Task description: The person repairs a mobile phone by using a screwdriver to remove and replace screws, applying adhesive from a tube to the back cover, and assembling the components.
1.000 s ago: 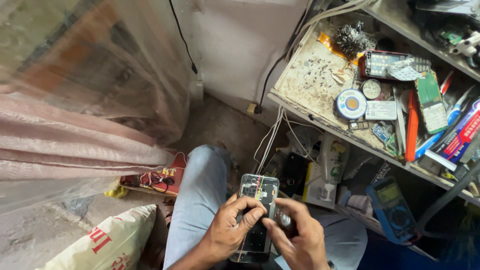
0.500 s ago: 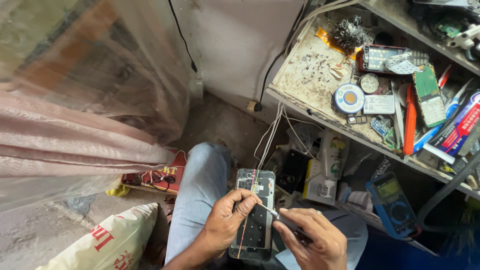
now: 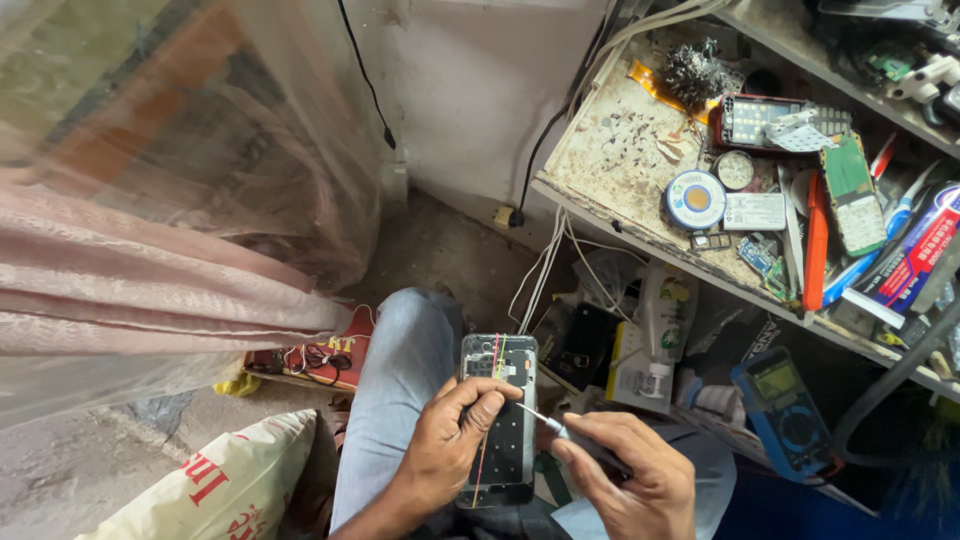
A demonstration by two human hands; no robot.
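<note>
My left hand (image 3: 445, 445) grips an opened mobile phone (image 3: 497, 415) with its back cover off, held over my knee in blue jeans. Thin red and yellow wires run down the phone's length. My right hand (image 3: 630, 485) holds a small screwdriver (image 3: 545, 425), its thin metal tip touching the phone's right edge near the middle. The left thumb and fingers wrap the phone's left side and lower part.
A cluttered workbench (image 3: 620, 165) stands at the right with a solder reel (image 3: 695, 198), circuit boards, an orange tool (image 3: 816, 240) and pens. A blue multimeter (image 3: 785, 410) lies below it. A pink curtain (image 3: 150, 290) hangs left; a white sack (image 3: 220, 480) lies lower left.
My right hand has drawn back to the right from the phone and now points the screwdriver tip at its edge. The phone sits slightly lower and more upright in my left hand.
</note>
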